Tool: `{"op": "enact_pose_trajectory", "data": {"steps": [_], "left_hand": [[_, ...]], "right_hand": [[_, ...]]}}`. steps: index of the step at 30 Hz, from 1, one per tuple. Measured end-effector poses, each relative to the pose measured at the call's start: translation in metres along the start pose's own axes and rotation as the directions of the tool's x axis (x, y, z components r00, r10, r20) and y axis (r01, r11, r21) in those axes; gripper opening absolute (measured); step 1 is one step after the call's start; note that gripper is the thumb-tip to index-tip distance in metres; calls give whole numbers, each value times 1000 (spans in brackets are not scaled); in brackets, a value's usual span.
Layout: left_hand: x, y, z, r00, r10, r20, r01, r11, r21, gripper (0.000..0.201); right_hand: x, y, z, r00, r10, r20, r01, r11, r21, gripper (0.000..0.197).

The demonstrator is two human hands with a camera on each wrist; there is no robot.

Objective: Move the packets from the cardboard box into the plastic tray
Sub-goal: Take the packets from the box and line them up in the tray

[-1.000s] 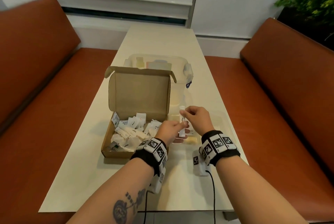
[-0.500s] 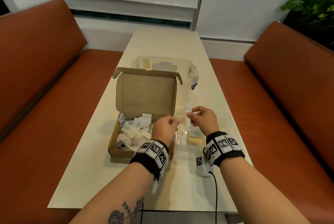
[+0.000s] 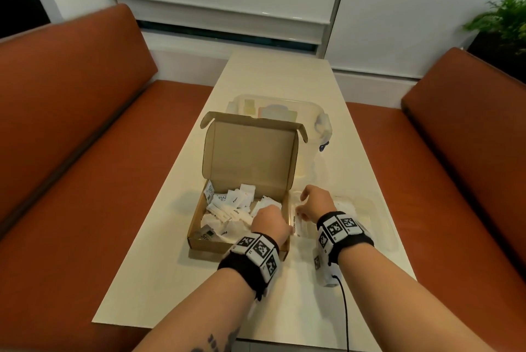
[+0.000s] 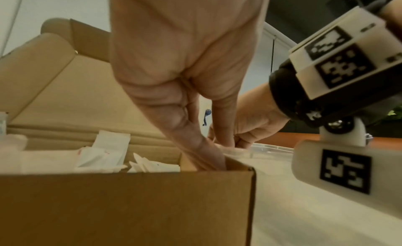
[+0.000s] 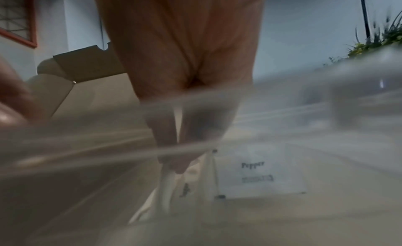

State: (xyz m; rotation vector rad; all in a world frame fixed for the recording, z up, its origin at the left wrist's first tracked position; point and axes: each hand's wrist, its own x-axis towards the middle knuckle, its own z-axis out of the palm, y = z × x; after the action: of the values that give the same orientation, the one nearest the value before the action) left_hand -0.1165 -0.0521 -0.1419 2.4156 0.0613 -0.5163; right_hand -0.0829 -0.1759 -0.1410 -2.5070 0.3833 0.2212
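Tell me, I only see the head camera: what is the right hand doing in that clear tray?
Observer: On the right wrist camera, the right hand pinches slim white packets lowered inside the plastic tray.
Operator: Anything already in there?
Observer: A flat packet printed "Pepper" lies beside them.
Operator: And the left hand?
Observer: Its fingers reach down inside a corner of the cardboard box; any packet is hidden.

The head view looks down and forward along the table [image 3: 273,84]. The left wrist view sits low, close against the cardboard box [image 4: 130,206], facing 12 o'clock. The right wrist view peers through the plastic tray [image 5: 326,112] wall. All share the box.
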Motion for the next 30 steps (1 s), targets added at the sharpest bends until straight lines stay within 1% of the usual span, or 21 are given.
{"op": "enact_pose_trajectory", "data": {"steps": [3,7,10,12,15,18,20,23,26,28,30], "left_hand": [[1,0,0,1000,-10,9,11,999,-48,29],[1,-1,0,1000,-16,16,18,996,-91,27],[1,-2,-1,999,-25,24,28,994,-102,27],[1,-2,0,999,-33,31,36,992,-123,29],[1,-1,-1,999,-41,35,46,990,-136,31],[1,-1,-1,998,-42,43,48,988,-150,31],[1,-2,-1,998,-34,53,42,986,-160,31],[1,-2,-1,999,-23,49,30,987,-157,31],[2,-2,0,999,-24,46,32,985,-171,32],[1,-1,-1,999,-26,45,33,985,-169,33],[1,-1,-1,999,-23,49,32,982,-184,33]], "right_hand": [[4,-4,3,1000,6,29,-5,999,-34,14],[8,-8,0,1000,23,-19,-23,1000,-20,16],[6,-9,2,999,40,37,-41,999,31,17],[4,-8,6,996,59,64,-60,998,17,25],[1,-5,8,996,56,69,-57,998,12,42],[-1,-4,5,995,32,96,-31,999,-11,53],[-2,-3,3,988,2,155,2,1000,-31,54],[-4,-3,-3,968,-51,245,91,984,-155,56],[-9,-4,-7,958,-62,279,135,958,-251,65],[-11,-6,-6,954,-67,292,155,944,-293,65],[-13,-8,-4,951,-77,301,180,925,-334,59]]}}
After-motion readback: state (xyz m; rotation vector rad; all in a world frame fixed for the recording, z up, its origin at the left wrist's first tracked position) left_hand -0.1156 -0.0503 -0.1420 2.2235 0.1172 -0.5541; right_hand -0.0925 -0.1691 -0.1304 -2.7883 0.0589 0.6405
